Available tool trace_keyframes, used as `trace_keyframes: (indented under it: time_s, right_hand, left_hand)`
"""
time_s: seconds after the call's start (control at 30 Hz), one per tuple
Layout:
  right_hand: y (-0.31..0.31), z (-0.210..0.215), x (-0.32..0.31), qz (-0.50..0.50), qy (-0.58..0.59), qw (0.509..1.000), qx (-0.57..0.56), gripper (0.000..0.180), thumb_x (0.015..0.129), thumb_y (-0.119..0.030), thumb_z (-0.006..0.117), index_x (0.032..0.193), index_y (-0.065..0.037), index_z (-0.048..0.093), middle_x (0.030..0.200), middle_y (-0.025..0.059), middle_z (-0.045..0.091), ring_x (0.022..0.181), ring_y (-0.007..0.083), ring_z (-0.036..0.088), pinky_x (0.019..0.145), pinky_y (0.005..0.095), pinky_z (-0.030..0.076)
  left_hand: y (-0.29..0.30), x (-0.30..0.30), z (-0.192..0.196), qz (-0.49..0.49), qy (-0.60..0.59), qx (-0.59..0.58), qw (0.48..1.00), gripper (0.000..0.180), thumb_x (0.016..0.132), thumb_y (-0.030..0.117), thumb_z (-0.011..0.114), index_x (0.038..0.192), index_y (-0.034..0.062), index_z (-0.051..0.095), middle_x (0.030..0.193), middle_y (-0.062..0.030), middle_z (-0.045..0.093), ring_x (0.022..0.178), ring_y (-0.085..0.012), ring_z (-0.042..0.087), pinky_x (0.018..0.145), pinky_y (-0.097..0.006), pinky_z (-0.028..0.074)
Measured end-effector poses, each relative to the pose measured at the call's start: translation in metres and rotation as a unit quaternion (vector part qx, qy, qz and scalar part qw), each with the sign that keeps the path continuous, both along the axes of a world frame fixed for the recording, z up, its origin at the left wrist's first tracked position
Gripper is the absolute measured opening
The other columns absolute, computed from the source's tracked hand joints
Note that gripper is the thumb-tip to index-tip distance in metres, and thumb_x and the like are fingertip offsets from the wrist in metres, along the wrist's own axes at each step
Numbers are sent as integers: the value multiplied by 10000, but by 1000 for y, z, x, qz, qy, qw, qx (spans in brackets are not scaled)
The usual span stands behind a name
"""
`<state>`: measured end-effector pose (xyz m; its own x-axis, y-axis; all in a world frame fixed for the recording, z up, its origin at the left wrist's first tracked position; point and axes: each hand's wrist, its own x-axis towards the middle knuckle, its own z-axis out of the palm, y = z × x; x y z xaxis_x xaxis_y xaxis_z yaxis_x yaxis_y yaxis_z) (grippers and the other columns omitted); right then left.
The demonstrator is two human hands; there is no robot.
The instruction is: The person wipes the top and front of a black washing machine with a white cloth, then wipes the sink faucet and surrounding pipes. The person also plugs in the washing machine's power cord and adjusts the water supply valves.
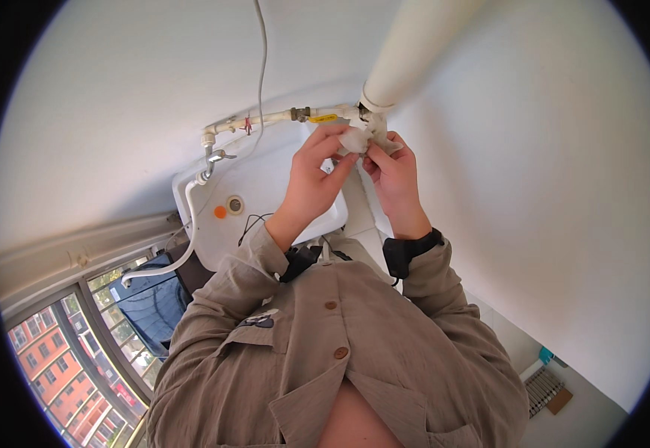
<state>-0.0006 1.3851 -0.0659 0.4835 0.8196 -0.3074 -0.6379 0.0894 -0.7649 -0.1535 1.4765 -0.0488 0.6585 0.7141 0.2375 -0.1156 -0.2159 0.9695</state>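
Both my hands are raised over the far right end of a white sink, close to the wall corner. My left hand (316,173) pinches a crumpled white cloth or tissue (356,140) between thumb and fingers. Beside it, my right hand (394,175) has its fingers closed on the right part of the same soft piece. I cannot tell whether it is fabric or paper. Its upper end reaches up to the foot of a thick white pipe (422,45). Just left of it, a thin water pipe (269,117) carries a valve with a yellow handle (323,118).
The white sink (280,160) has a drain (234,204) with an orange round piece (220,212) beside it. A tap (220,155) with a white hose (192,216) hangs at its left. A grey cable (263,60) runs down the wall. Dark blue cloth (153,299) hangs by the window.
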Motion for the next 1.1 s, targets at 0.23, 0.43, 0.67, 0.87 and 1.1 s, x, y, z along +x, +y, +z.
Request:
trace_keyframes:
  time_s: [0.23, 0.43, 0.67, 0.87, 1.1]
  right_hand:
    - [-32, -19, 19, 51, -14, 996, -69, 218, 1070, -94, 723, 1263, -5, 773, 1237, 76, 790, 1150, 160, 729, 1024, 320, 574]
    - [-59, -18, 36, 139, -117, 968, -172, 260, 1121, -173, 652, 1322, -66, 775, 1380, 79, 778, 1271, 208, 706, 1061, 387, 537]
    - [-78, -39, 47, 142, -87, 961, -220, 234, 1116, -180, 677, 1287, -64, 786, 1317, 65, 796, 1170, 166, 717, 1002, 328, 537]
    - [-83, -47, 54, 141, -93, 957, -235, 217, 1117, -175, 672, 1264, -64, 786, 1277, 51, 797, 1150, 160, 716, 1002, 324, 537]
    - [-86, -51, 54, 144, -111, 958, -220, 208, 1114, -168, 673, 1256, -59, 780, 1250, 37, 798, 1111, 139, 716, 979, 310, 542]
  left_hand:
    - [-2, 27, -42, 60, 77, 199, 975, 262, 914, -23, 832, 1170, 32, 821, 1195, -107, 771, 985, -270, 768, 842, -362, 633]
    - [84, 89, -74, 183, 60, -12, 981, 195, 949, -3, 808, 1141, -27, 781, 1148, -118, 784, 915, -238, 777, 820, -323, 614]
    - [139, 136, -99, 14, 108, 98, 989, 235, 1009, 88, 677, 1194, -20, 772, 1127, -126, 729, 952, -328, 710, 906, -386, 585]
    - [133, 112, -110, 41, 135, 248, 958, 241, 1009, 178, 648, 1084, 26, 819, 1187, -121, 735, 1049, -377, 683, 935, -477, 581]
    - [137, 114, -97, -9, 153, 277, 949, 172, 1044, 115, 663, 1074, -3, 785, 1199, -109, 720, 1023, -345, 687, 900, -436, 576]
